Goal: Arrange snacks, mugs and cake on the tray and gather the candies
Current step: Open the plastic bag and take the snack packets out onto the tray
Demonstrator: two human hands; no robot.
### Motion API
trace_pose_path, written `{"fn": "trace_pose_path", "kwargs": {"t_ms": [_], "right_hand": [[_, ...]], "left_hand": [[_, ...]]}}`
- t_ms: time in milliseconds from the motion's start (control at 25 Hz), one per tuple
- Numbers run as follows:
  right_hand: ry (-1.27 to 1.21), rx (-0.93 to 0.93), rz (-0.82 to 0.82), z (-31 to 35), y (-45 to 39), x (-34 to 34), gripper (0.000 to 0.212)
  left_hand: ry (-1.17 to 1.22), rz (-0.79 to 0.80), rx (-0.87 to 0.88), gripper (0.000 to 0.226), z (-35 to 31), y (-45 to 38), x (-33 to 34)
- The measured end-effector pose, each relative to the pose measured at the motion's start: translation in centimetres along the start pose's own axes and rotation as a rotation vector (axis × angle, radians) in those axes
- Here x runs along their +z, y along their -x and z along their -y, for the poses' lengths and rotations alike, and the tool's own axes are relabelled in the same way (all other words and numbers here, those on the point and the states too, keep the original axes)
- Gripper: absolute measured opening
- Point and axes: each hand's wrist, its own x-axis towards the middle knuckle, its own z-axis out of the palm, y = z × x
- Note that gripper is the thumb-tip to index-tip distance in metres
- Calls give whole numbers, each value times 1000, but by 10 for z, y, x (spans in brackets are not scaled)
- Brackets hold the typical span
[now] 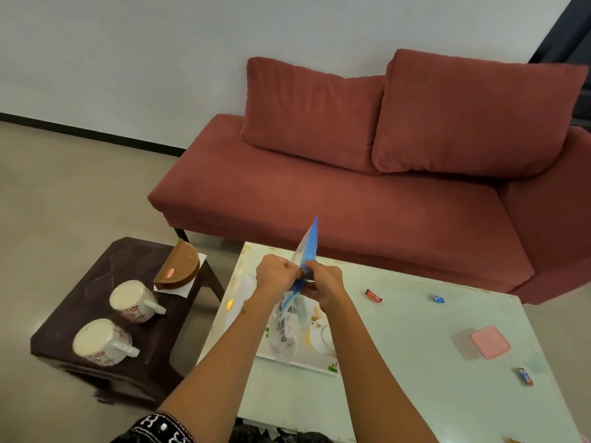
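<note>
Blue foil up top, clear plastic below: that's the snack packet (297,282) I've got pinched between both fists, right above the tray (300,362). My left hand (275,274) is clenched on the packet's edge, my right hand (323,282) clamped on it from the other side, knuckles almost touching. The packet's lower end hangs down over the tray, and the blue corner sticks up toward the red sofa (351,193).

Tray sits on the pale table (399,394), white with a floral print, something round and white lying on it that I can't make out through the plastic. Right of the tray, candies lie scattered: a red one (373,295) nearest, a blue one (437,298) beyond it, a pink lidded box (490,342) further out, and an orange-and-blue candy (525,376) near the table's right edge.

Left of the tray, off the table, stands a dark stool (128,314). On it two flowered mugs (134,300) (102,342) lie on their sides, handles pointing toward the tray. Behind them the half-round brown cake (179,266) leans on white paper.
</note>
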Motion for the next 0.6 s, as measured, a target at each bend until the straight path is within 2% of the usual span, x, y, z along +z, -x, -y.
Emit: {"fn": "trace_pose_path", "kwargs": {"t_ms": [160,200,280,400,480,600], "right_hand": [[135,-24,-38,0,3,-4,8],[180,-47,-55,-1,4,-4,10],[284,-124,-75,-5,7,-3,19],[400,-248,-57,-12,11,-1,18],[416,-282,-40,-13,12,-2,16],[488,-346,-1,-15,13,-4,12]], "left_hand": [[101,63,-164,16,3,-1,-1],[107,65,-170,13,4,0,0],[43,29,-101,13,8,5,4],[-62,-38,41,16,15,15,9],[-97,-47,57,26,19,17,8],[-93,-32,91,28,20,16,6]]}}
